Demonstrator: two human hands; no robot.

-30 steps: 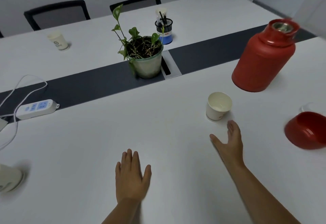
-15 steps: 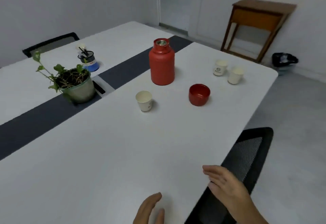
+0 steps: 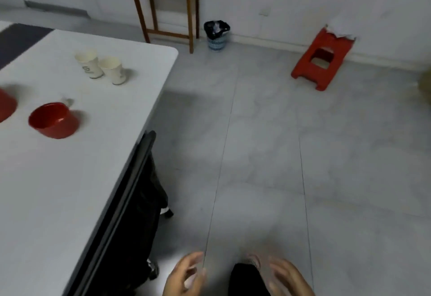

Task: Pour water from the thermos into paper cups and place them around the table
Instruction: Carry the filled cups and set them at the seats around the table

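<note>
Two white paper cups (image 3: pixel 89 63) (image 3: pixel 112 70) stand side by side near the far right corner of the white table (image 3: pixel 58 179). The red thermos lid (image 3: pixel 54 120) lies in front of them, open side up. Only a sliver of the red thermos (image 3: pixel 6 107) shows at the left edge. My left hand (image 3: pixel 185 276) and my right hand (image 3: pixel 286 277) hang blurred over the floor at the bottom, off the table, fingers apart and holding nothing.
A black mesh chair (image 3: pixel 137 202) is tucked against the table's right edge. On the grey tiled floor stand a wooden side table (image 3: pixel 168 4), a small bin with a black bag (image 3: pixel 216 34) and a red plastic stool (image 3: pixel 323 59) by the wall.
The view has swung far to the right, from the table to the floor. Both hands have left the tabletop and now hang over the floor beside the chair.
</note>
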